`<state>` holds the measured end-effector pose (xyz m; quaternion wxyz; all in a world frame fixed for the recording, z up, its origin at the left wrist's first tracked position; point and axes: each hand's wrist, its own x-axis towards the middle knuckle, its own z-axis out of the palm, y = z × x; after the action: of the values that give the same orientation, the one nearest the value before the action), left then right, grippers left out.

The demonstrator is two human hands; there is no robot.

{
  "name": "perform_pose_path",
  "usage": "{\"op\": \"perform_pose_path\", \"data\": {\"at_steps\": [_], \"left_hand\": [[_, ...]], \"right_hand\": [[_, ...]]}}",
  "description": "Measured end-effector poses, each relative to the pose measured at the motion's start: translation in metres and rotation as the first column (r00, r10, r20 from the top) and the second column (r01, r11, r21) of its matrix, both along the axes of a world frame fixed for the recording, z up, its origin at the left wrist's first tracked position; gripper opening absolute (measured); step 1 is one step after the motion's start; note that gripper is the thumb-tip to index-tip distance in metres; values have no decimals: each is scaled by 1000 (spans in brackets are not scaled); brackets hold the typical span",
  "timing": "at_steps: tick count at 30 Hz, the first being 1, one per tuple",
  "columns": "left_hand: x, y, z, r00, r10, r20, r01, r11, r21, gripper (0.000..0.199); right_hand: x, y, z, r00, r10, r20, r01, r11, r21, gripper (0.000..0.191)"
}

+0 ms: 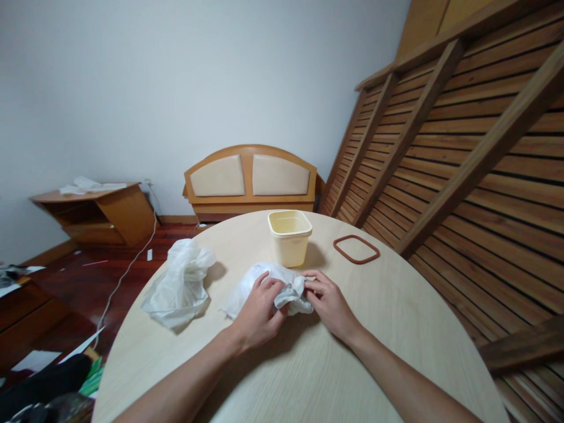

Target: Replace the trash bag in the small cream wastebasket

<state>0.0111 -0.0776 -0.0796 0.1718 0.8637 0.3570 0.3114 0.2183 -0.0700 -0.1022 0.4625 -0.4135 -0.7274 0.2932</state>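
Observation:
In front of me on the round table (396, 346) lies a white plastic bag (249, 286) with its top gathered in a twist. My left hand (263, 308) is closed on the bag's near side, fingers bent over the plastic. At the twisted end, my right hand (325, 298) pinches the plastic between thumb and fingers. Just behind the bag stands an open cream plastic tub (291, 244). A brown rounded-square ring (356, 258) lies flat to the tub's right. What is inside the bag cannot be made out.
Another crumpled white plastic bag (178, 288) sits at the table's left. Beyond the table stands a wooden headboard (248, 176) with cream panels. A large slatted wooden frame (423, 147) leans on the right. A low cabinet (110, 214) and a cable (127, 271) are at left.

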Motion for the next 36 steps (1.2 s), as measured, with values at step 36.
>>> {"op": "perform_pose_path", "data": {"at_steps": [36], "left_hand": [[7, 0, -4, 952, 185, 244, -141, 972, -188, 26]], "right_hand": [[2, -3, -4, 990, -57, 130, 24, 970, 243, 20]]}}
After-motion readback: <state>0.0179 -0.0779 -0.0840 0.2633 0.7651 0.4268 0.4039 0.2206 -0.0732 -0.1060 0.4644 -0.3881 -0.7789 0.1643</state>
